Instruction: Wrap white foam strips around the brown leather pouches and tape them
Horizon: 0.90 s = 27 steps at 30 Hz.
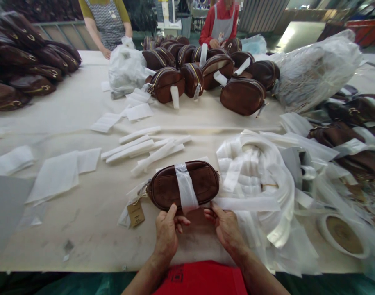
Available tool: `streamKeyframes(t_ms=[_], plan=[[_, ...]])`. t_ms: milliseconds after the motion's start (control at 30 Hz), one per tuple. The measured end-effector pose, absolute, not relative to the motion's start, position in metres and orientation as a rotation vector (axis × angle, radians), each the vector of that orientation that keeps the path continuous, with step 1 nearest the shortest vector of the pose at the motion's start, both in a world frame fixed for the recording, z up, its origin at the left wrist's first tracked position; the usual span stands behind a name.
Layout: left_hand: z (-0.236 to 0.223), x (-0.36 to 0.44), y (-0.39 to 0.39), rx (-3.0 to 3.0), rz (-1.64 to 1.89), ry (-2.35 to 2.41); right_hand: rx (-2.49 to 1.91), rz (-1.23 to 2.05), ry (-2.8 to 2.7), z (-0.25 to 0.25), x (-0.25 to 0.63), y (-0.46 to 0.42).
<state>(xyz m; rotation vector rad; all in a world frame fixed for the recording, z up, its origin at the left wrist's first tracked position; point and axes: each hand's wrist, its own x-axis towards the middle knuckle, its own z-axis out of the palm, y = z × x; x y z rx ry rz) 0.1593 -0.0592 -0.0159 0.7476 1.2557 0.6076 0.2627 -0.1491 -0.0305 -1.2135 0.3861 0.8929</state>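
A small dark brown oval bag (pixel 202 182) lies in front of me, with a translucent white band (pixel 186 186) wrapped round its middle. A brown paper tag (pixel 136 214) hangs off its left end beside a partly wrapped clasp. My left hand (pixel 168 231) grips the bag's lower edge, thumb on top and fingers curled below. By the lower right edge, my right hand (pixel 226 227) pinches the left end of a white foam strip (pixel 248 203), which stretches right over a coil of white wrapping (pixel 282 176). The right fingertips are close to the bag; whether they touch it is unclear.
Rolled white strips (pixel 138 147) and flat white sheets (pixel 60 174) lie left of the bag. Stuffed brown bags (pixel 242 96) stand farther back, near a big plastic sack (pixel 319 73). More bags are piled at both sides. Two people stand across the table (pixel 92 237).
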Motion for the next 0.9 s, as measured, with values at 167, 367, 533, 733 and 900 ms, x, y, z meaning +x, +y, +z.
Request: streamKeyframes(t_ms=[167,367,533,733,900], plan=[[-0.017,0.157,-0.058,0.733,0.604,1.249,-1.3,0.946,0.319,-0.031,0.251,-0.14],[-0.016,0.155,-0.058,0.766,0.602,1.288,-1.389,0.994,0.215,-0.037,0.252,-0.146],[-0.007,0.148,-0.054,0.809,0.599,1.334,-1.332,0.948,0.276,-0.035,0.264,-0.153],[-0.007,0.137,-0.023,1.056,0.587,1.354,-1.4,0.953,0.263,-0.034,0.266,-0.148],[-0.009,0.135,-0.012,1.047,0.513,1.302,-1.433,0.965,0.208,-0.038,0.257,-0.141]])
